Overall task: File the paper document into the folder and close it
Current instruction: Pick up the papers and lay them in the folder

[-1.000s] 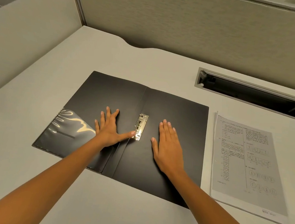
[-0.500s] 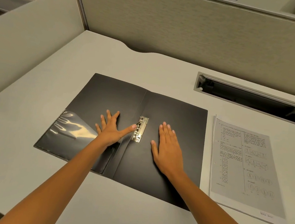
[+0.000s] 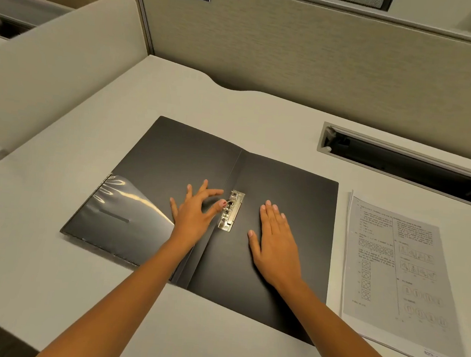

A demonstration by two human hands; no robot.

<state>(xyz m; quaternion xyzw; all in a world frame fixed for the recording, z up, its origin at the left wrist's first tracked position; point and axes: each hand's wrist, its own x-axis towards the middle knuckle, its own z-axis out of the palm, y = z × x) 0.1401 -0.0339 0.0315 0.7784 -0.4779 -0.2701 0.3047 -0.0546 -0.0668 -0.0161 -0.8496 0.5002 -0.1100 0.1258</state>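
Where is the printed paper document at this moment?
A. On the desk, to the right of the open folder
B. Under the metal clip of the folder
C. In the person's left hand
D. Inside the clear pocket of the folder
A: the paper document lies flat on the desk, right of the open folder, and neither hand touches it.

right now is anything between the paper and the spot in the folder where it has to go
Yes. The right hand lies flat on the right panel of the open folder, where the paper document beside it would go. The metal clamp looks down, with the left hand thumb at its lever. The desk strip between paper and folder is bare.
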